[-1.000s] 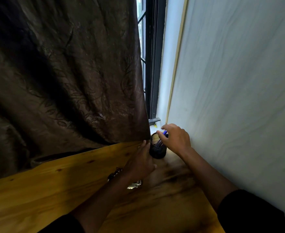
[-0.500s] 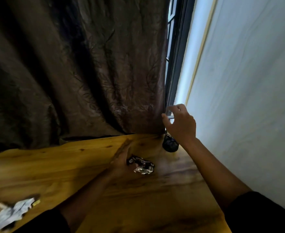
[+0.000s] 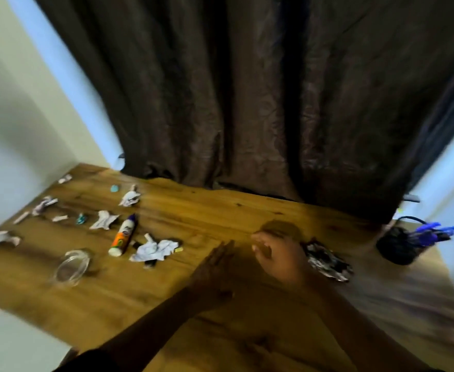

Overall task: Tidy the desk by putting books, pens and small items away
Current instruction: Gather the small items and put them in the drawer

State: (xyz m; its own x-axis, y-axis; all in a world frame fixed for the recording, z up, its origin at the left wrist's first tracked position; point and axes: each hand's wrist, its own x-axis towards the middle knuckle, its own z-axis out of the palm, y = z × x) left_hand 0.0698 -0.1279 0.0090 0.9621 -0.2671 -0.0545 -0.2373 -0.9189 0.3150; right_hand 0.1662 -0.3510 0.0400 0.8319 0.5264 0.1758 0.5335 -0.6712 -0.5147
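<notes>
A black mesh pen holder point(image 3: 396, 247) with blue pens point(image 3: 432, 232) stands at the desk's far right. My right hand point(image 3: 279, 256) hovers over the desk middle, fingers loosely curled, holding nothing, just left of a crumpled shiny wrapper point(image 3: 327, 260). My left hand point(image 3: 215, 267) lies beside it with fingers straight, empty. To the left lie a glue bottle point(image 3: 123, 236), crumpled white papers point(image 3: 154, 249) and a clear glass jar point(image 3: 70, 268). The frame is motion-blurred.
The wooden desk point(image 3: 220, 318) carries several more paper scraps point(image 3: 103, 220) and small bits at its left end. A dark brown curtain point(image 3: 247, 89) hangs behind the desk. Pale walls flank both sides.
The view swung left, revealing the cluttered left of the desk. My right hand left the pen holder and came down to the desk middle; my left hand moved off the wrapper.
</notes>
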